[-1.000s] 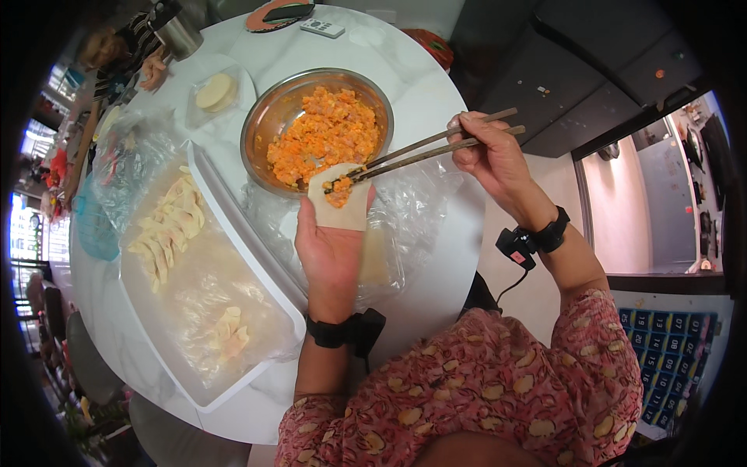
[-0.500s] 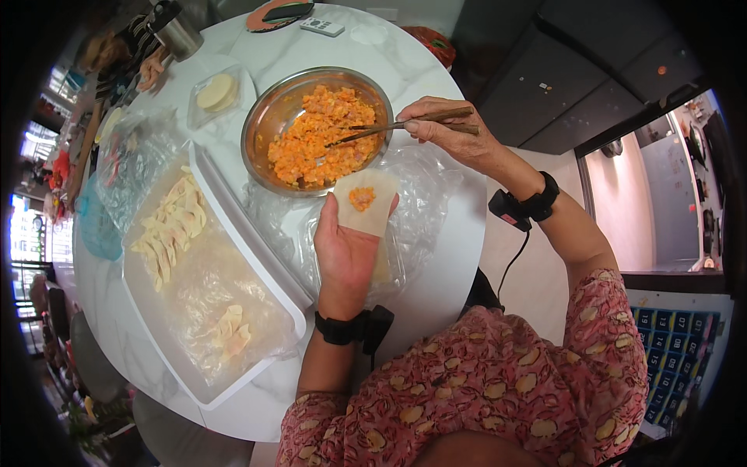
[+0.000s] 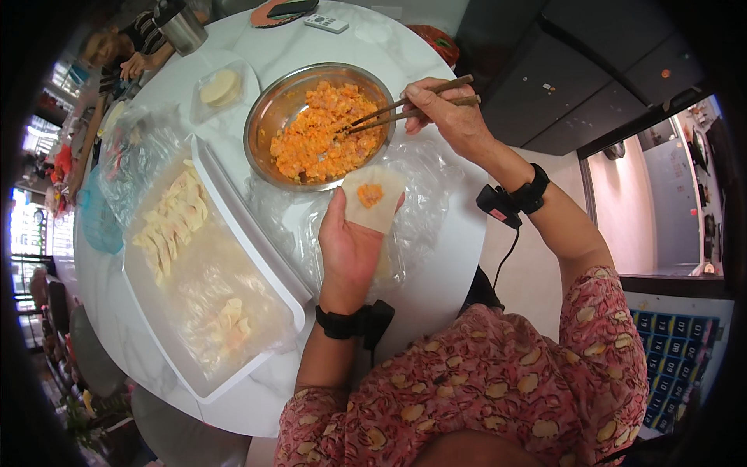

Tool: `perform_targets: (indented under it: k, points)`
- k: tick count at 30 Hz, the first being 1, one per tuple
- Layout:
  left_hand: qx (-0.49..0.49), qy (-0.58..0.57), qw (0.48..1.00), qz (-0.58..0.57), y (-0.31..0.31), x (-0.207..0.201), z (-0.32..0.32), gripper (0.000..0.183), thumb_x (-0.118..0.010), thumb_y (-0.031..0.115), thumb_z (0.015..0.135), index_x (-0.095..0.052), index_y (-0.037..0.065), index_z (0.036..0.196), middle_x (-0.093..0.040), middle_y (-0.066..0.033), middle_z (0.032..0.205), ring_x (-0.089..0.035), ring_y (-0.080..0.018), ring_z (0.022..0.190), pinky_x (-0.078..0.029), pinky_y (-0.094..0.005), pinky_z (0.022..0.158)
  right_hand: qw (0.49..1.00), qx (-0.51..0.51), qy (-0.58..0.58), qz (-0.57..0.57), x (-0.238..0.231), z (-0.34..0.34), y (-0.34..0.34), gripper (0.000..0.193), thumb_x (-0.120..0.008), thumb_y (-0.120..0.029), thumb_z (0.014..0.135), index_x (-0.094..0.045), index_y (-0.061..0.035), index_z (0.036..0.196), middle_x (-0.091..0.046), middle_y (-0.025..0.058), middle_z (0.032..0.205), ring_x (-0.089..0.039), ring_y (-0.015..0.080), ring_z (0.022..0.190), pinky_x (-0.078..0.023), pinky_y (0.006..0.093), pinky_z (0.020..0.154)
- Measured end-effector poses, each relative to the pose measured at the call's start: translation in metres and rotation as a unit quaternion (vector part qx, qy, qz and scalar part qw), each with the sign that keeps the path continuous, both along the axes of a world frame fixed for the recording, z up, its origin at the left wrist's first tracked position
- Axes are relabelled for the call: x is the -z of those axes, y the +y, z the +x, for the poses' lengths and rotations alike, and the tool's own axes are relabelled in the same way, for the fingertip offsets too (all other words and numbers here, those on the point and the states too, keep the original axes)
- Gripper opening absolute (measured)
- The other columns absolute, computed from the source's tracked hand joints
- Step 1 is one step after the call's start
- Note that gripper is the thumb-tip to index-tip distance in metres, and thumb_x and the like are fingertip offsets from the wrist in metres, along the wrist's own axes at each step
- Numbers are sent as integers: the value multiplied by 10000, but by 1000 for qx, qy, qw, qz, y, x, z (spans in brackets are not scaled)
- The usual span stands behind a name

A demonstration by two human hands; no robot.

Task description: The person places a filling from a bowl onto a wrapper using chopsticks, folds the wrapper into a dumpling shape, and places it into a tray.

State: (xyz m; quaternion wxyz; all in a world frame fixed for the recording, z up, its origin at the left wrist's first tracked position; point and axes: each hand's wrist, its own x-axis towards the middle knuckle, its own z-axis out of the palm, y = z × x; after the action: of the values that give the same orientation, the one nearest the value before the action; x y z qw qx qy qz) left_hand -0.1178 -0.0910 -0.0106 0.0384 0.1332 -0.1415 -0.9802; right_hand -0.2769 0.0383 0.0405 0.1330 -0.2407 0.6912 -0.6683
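On my left hand (image 3: pixel 348 253) lies a square dumpling wrapper (image 3: pixel 383 219), its near edge over the palm, thumb along one side and a fingertip showing at the other. A small dab of orange filling (image 3: pixel 369 195) sits in its middle. My right hand (image 3: pixel 443 113) grips a pair of wooden chopsticks (image 3: pixel 405 113), whose tips are in the chopped orange filling (image 3: pixel 315 144) inside a steel bowl (image 3: pixel 249 128). Left of my left hand, a white tray (image 3: pixel 253 253) lined with plastic film holds several folded dumplings (image 3: pixel 175 218) and a smaller group (image 3: pixel 232 327) nearer me.
Clear plastic wrap (image 3: pixel 428 175) lies under and beside my left hand. A packet of round wrappers (image 3: pixel 221 88) rests beyond the tray. At the far side are a steel flask (image 3: pixel 183 31), a remote control (image 3: pixel 327 23) and another person's hand (image 3: pixel 138 66).
The chopsticks have shifted in the bowl, tips deeper in the filling, and my right hand has turned slightly. My left hand with the wrapper has moved a little right.
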Motion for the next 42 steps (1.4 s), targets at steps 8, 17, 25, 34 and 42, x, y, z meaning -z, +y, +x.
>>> perform_targets:
  k: [8,17,25,34,42]
  points:
    - [-12,-3,1000,-14,-2,2,-3,435,-284,287,959,-379,-29,1241,-465,-159,1245,-449,-295,1162,-358,-492,987,989,48,-68,-119,-3,-6,19,215,-569,-160,866,-590,52,834,-606,122,707,-604,166,543,-532,270,495]
    - [-95,59,993,31,-18,-3,2,435,-272,279,964,-346,-9,1281,-426,-151,1297,-414,-313,1193,-306,-524,1012,971,-47,-92,-216,-18,43,61,213,-447,-132,906,-542,56,940,-602,142,793,-598,199,626,-523,304,585]
    - [-101,45,992,55,-19,1,-1,433,-282,287,959,-349,3,1280,-432,-151,1289,-417,-320,1185,-304,-533,1009,986,-49,118,-105,1,95,57,187,-454,-81,901,-533,65,989,-590,135,863,-584,170,737,-489,298,705]
    - [-78,71,994,8,-11,-11,2,443,-321,273,942,-351,-5,1286,-415,-165,1307,-388,-325,1214,-296,-519,1009,993,86,-36,-71,-19,12,18,192,-540,-129,867,-588,55,890,-601,108,730,-586,128,562,-506,227,481]
    - [-67,86,994,7,1,-24,15,446,-348,249,927,-344,-9,1291,-418,-153,1304,-400,-317,1207,-309,-492,1020,968,49,-240,-62,28,-29,-5,180,-598,-172,843,-585,4,880,-626,84,750,-608,116,583,-526,238,491]
